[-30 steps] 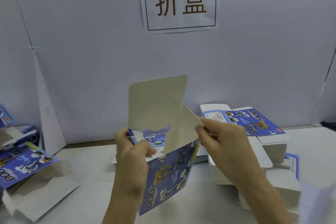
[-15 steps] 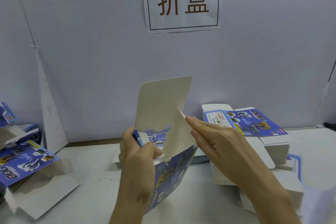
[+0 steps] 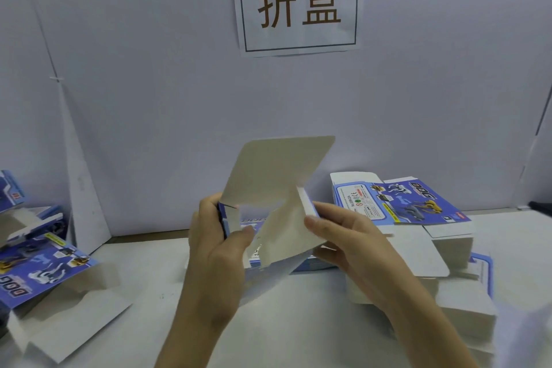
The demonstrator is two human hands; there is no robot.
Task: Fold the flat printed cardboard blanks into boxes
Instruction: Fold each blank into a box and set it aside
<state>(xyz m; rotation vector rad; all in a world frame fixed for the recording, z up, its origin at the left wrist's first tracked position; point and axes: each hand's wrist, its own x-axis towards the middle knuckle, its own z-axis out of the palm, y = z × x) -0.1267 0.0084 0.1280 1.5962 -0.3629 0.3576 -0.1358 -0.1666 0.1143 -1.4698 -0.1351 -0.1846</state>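
Below the white wall sign [image 3: 297, 3], left hand [image 3: 215, 248] grips and right hand [image 3: 352, 242] pinches one half-folded blue printed cardboard box [image 3: 280, 236]; many flat blanks [image 3: 400, 200] remain.

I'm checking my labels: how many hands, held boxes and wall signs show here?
Hands: 2, left hand and right hand
Held box: 1
Wall sign: 1
Total: 4
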